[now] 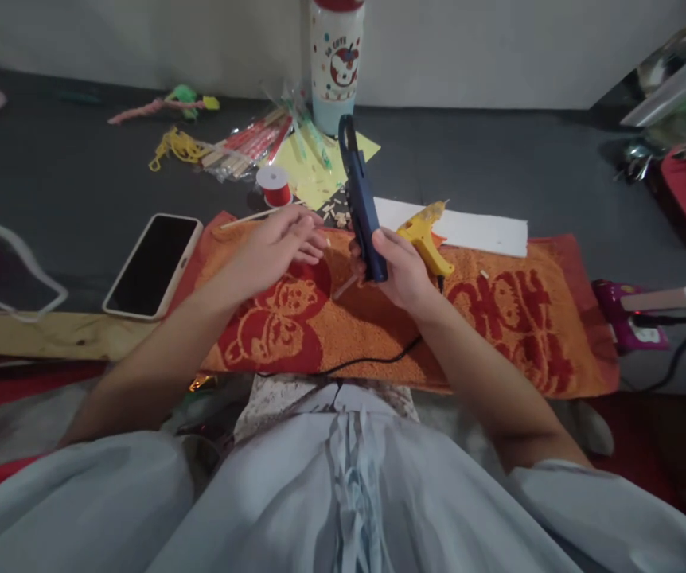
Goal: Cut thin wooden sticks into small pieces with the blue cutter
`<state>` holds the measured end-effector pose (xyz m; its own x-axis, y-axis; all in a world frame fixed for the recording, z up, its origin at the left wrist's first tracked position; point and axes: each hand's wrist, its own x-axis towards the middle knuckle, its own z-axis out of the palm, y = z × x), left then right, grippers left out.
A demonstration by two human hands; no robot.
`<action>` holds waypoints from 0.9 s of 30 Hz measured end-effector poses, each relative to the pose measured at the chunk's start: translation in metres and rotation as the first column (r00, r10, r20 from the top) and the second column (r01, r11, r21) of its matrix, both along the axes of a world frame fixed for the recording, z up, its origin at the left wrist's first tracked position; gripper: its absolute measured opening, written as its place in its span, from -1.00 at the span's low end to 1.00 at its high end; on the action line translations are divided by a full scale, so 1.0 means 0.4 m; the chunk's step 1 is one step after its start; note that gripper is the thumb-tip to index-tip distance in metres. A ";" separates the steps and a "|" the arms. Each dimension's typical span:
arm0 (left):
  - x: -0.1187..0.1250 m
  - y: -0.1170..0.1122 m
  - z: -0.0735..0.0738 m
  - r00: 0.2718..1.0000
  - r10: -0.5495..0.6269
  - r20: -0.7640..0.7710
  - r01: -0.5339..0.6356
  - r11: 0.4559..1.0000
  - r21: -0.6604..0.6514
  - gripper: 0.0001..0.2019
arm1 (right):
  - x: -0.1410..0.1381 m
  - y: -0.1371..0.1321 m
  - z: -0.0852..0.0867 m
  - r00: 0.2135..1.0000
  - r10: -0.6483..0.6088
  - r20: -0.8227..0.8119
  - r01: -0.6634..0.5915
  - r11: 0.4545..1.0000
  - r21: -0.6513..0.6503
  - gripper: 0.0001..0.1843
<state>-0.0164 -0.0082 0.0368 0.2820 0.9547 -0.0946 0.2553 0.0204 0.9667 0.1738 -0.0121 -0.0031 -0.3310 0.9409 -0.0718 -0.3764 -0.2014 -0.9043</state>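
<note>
My right hand point(399, 267) is wrapped round a long dark blue handheld tool point(362, 207) with a curved black loop at its top; its exact kind is not clear. The tool stands nearly upright over the orange and red towel point(379, 334). My left hand point(292, 237) hovers just left of it with fingers partly stretched out, apparently holding nothing. A thin pale stick point(346, 286) lies under the tool. Just beyond my right hand rests a yellow glue gun point(426, 239), partly hidden by the hand. Small wood bits point(336, 213) are scattered behind the tool.
A phone point(153, 267) lies left of the towel. Behind stand a red ribbon spool point(274, 185), bagged sticks point(251, 143), yellow paper point(313, 179) and a tall bottle point(336, 68). White card point(480, 229) lies behind the glue gun. A black cable point(372, 360) crosses the towel's front.
</note>
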 end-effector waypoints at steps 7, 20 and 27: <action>-0.057 -0.147 0.045 0.911 -0.358 -0.203 0.316 0.925 -0.211 -0.83 | 0.007 0.008 0.008 1.000 -0.023 0.018 0.021 0.991 0.130 -0.57; -0.058 -0.322 -0.066 0.317 -0.743 -0.590 0.601 0.638 -0.481 -0.63 | 0.034 0.011 0.074 1.000 -0.009 -0.011 0.012 0.961 0.277 -0.61; -0.134 -0.347 -0.109 0.167 -0.688 -0.706 0.470 0.685 -0.556 -0.67 | 0.042 -0.030 0.084 1.000 -0.011 -0.029 0.019 0.958 0.287 -0.61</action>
<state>-0.0698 -0.1471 -0.0069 0.4142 0.4829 -0.7715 0.8899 -0.3927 0.2320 0.1905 -0.0242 0.0305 -0.3151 0.9254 0.2105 -0.4022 0.0707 -0.9128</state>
